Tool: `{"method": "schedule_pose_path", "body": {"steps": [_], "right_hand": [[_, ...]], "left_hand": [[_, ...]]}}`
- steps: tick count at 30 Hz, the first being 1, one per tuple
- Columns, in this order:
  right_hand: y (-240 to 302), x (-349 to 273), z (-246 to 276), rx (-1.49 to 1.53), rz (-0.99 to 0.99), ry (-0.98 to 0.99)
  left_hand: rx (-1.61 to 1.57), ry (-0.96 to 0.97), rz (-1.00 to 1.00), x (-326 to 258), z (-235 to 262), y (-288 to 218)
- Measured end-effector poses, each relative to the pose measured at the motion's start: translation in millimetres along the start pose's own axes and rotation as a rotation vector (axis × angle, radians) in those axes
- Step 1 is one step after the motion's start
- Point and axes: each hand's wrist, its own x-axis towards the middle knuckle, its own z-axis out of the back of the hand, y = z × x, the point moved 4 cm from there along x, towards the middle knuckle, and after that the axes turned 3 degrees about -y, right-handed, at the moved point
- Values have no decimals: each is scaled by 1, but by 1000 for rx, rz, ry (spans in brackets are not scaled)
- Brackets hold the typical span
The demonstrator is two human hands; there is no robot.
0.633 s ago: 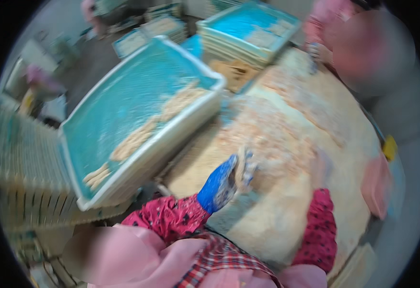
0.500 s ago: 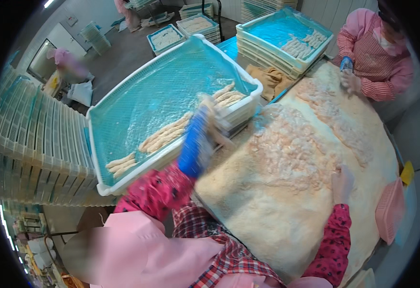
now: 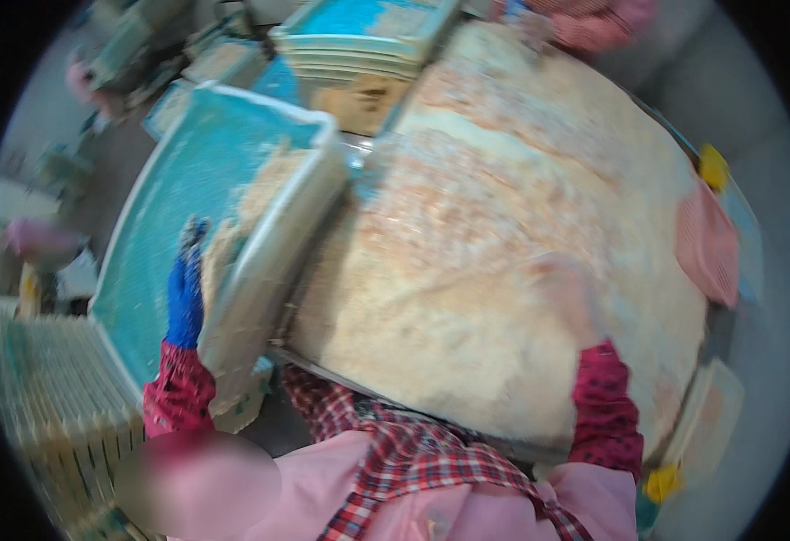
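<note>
My left hand (image 3: 189,284), in a blue glove dusted with pale powder, is over the long tray lined with turquoise mesh (image 3: 156,225). Its fingers point away from me, stretched out beside a row of powder-coated strips (image 3: 264,185) along the tray's right side. Whether the fingertips touch the strips I cannot tell. On the right, my right hand (image 3: 564,288) is smeared by motion, low over the powder-covered table (image 3: 431,361). It is at the near edge of a spread of wet, pinkish raw meat pieces (image 3: 476,203).
Across the table, another person's hand (image 3: 528,32) is near the far edge. A pink basket (image 3: 709,243) stands at the right edge. Stacked trays (image 3: 350,59) and a brown cloth (image 3: 359,104) lie beyond the tray. More stacked trays (image 3: 61,379) rise at lower left.
My view has turned, shifting the scene leftward. My left hand has moved from the strips near the tray's far end toward its near part. My right hand stays by the meat, now more blurred.
</note>
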Motion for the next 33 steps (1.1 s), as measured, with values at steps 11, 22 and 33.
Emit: {"method": "schedule_pose_path", "body": {"steps": [11, 22, 33], "right_hand": [[23, -79, -44, -328, -164, -104], [-93, -80, 31, -159, -673, -657], [22, -79, 46, 88, -272, -613]], "left_hand": [[520, 817, -711, -119, -326, 57], [291, 785, -459, -147, -354, 64], [107, 516, -54, -108, -317, 41]]}}
